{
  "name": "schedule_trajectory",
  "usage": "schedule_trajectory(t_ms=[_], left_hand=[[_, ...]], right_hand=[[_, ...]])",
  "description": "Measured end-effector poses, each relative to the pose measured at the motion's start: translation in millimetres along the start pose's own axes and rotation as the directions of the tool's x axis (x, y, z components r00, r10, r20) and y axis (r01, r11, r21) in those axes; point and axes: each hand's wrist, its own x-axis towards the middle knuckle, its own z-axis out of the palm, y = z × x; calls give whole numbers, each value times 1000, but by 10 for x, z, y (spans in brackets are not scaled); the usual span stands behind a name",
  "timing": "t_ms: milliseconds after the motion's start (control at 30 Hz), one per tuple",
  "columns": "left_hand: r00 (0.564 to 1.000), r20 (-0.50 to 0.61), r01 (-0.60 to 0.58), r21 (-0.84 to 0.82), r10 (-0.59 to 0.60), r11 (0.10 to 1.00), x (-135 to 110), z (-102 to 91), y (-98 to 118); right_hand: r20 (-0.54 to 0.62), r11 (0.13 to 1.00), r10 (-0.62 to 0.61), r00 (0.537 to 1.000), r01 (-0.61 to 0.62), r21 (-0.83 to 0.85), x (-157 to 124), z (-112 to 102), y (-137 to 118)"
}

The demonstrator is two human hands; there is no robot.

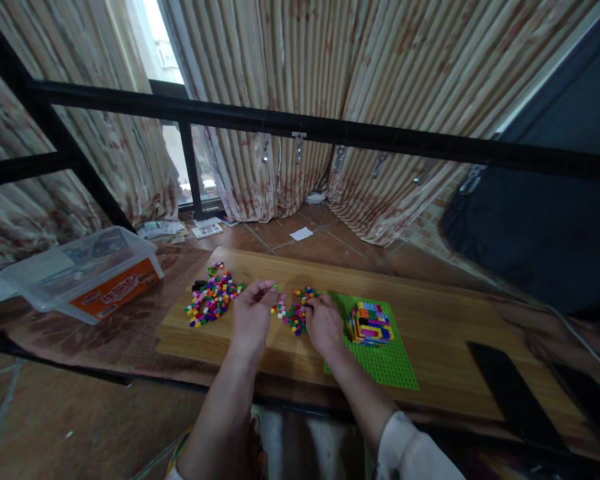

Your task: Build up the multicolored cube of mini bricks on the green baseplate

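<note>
Curtains (330,100) fill the far side at twelve o'clock, behind a black rail (330,130). Below them lies the wooden surface (445,313), and off its edge at nine o'clock a clear plastic box (85,273) with an orange label sits shut.

On the surface, at three o'clock from the hands, a green baseplate (393,367) carries a block tower (370,323), many-coloured and several layers high. It fills only the plate's far corner, and the rest of the studs are bare. A big heap (213,300) of loose bricks lies at ten o'clock from the hands and apart from them.

The left hand (251,315) rests palm down with its fingers (265,288) drawn together. They seem to pinch a green brick (277,288), though it is too small to be sure. The right hand (324,325) lies knuckles up just beside the plate, its fingers curled down onto a small heap (295,315) between the two hands. Whether they hold a piece I cannot tell.

By my reading the build is partly done. A solid block stands finished in its lower courses, but both heaps are well stocked and most of the plate is uncovered, so far more bricks are loose than placed.
</note>
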Motion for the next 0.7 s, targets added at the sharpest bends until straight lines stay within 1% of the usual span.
schedule_trajectory(t_ms=[167,200,233,267,333,367,400,500,567,633,700], left_hand=[[1000,9,-1,-5,1,1000,9,34,-23],[1000,15,-1,0,1,1000,11,48,-37],[1000,21,2,9,-2,1000,9,65,-52],[1000,28,8,20,-9,1000,4,86,-68],[998,52,31,53,-33,998,-22,137,-102],[996,68,44,74,-49,996,-41,167,-121],[994,86,56,98,-64,994,-63,200,-144],[984,150,65,189,-94,980,-136,309,-234],[975,203,44,239,-94,970,-179,385,-311],[962,254,24,285,-99,958,-213,460,-391],[949,288,27,329,-128,944,-240,529,-467]], right_hand=[[-32,993,-21,999,25,117,-132,-157,-57],[-29,983,-37,999,42,181,-177,-190,-60],[-27,958,-54,998,59,280,-225,-225,-54],[-29,908,-65,997,71,413,-274,-262,-37],[-40,741,-53,998,66,669,-365,-351,39],[-39,655,-27,999,47,754,-402,-407,100],[-30,591,9,999,19,806,-431,-472,176],[36,441,131,991,-91,893,-466,-710,470],[53,351,214,975,-127,928,-452,-882,684],[37,311,287,957,-129,942,-415,-1037,878],[24,313,335,942,-135,940,-359,-1159,1033]])
